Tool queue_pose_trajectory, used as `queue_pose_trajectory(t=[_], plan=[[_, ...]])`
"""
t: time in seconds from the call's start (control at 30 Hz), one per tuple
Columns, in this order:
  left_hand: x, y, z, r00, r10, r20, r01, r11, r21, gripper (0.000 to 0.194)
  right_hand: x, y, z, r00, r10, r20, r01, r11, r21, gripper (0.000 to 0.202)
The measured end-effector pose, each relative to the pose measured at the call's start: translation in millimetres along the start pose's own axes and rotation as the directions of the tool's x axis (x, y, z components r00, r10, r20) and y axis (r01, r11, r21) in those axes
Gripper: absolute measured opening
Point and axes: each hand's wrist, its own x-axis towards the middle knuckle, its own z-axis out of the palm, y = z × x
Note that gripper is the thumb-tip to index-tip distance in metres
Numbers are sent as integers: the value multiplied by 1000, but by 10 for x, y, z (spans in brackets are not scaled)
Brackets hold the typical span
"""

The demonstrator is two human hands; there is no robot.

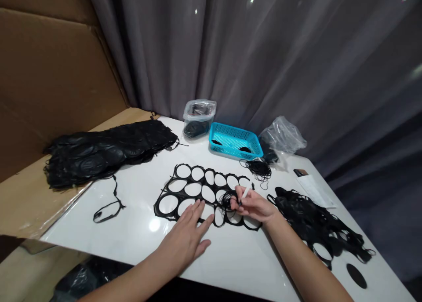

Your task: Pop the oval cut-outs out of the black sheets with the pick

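Observation:
A black rubber-like sheet with rows of round cut-outs [192,195] lies flat on the white table. My left hand [184,231] rests open with its fingers spread on the sheet's near edge. Over the right part of the sheet, my right hand [252,204] is closed around a slim white-handled tool [245,191], whose tip is too small to make out. A bundle of thin black rings [226,201] hangs at the fingers of that same hand; whether it is gripped or only touched is hard to see.
Stacked black sheets [108,150] lie at left, near a loose black strip [107,215]. Behind are a lidded plastic tub [198,119], a blue basket [234,137], thin black rings [260,169] and a clear bag [285,135]. Black scraps [316,218] and a black disc [356,275] lie at right.

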Motion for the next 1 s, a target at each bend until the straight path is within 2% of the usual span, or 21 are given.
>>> queue_pose_trajectory(t=[0.07, 0.13, 0.2, 0.37, 0.5, 0.63, 0.83, 0.9, 1.0], plan=[[-7, -7, 1, 1000, 11, -2, -11, 1000, 13, 61, -36, 7, 49, 973, -151, -174, 161, 986, 46, 33], [-9, -8, 3, 1000, 16, -13, -15, 1000, 15, 59, 1, -8, 111, 894, -264, -363, 315, 945, 89, 27], [-9, -4, 8, 1000, 14, -23, -13, 1000, 14, 58, 111, -42, 165, 834, -279, -476, 385, 912, 141, 21], [-15, 9, 5, 1000, 8, -10, -8, 1000, 19, 60, 618, -112, 272, 796, -194, -573, 399, 881, 255, 18], [-23, 16, -9, 1000, 2, -5, -2, 1000, 19, 59, 1041, -127, 362, 799, -128, -588, 326, 913, 245, 19], [-19, 17, -16, 1000, 12, 0, -12, 999, 41, 62, 1244, -234, 378, 799, -141, -584, 316, 925, 209, 19], [-76, 26, -48, 997, 12, -75, -12, 1000, 5, 57, 1144, -337, 456, 823, -170, -541, 294, 944, 151, 13], [-153, 19, -74, 992, -3, -126, 3, 1000, 1, 52, 1082, -262, 539, 847, -179, -500, 272, 955, 119, 14], [-310, -1, -121, 980, -95, -177, 102, 994, 31, 44, 986, -43, 691, 916, -199, -348, 207, 978, -14, 23]])
